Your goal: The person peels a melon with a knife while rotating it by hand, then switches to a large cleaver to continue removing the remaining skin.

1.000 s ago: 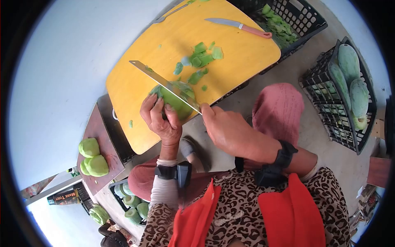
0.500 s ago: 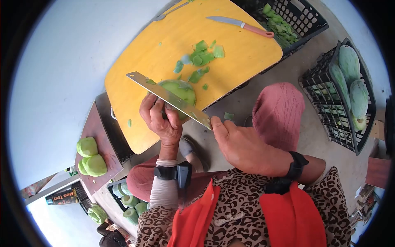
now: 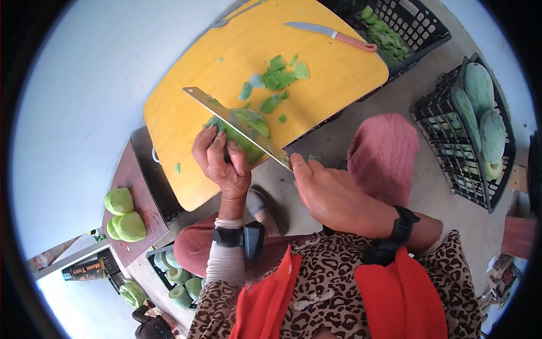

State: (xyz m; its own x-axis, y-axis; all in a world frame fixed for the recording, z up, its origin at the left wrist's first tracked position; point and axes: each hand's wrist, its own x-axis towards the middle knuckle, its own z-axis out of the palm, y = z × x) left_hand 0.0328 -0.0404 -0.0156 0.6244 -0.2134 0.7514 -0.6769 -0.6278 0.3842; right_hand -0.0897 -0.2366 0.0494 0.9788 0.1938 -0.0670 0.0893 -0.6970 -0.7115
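Yellow bench [image 3: 186, 135] carries the work. The green gourd [image 3: 255, 118] is located at the near edge of the bench, toward the left corner. The left hand [image 3: 224, 161] holds the gourd, fingers curled around its left side. The right hand [image 3: 333, 192] is closed on the handle of the large knife [image 3: 228, 117]; the blade extends obliquely across the gourd, tip toward the far edge. Whether the cutting edge touches the gourd cannot be told. Cut peel pieces [image 3: 276, 81] lie beyond the gourd. The small knife [image 3: 351, 40] rests at the right edge, handle end outward. One metal utensil [image 3: 234, 16] lies along the far edge.
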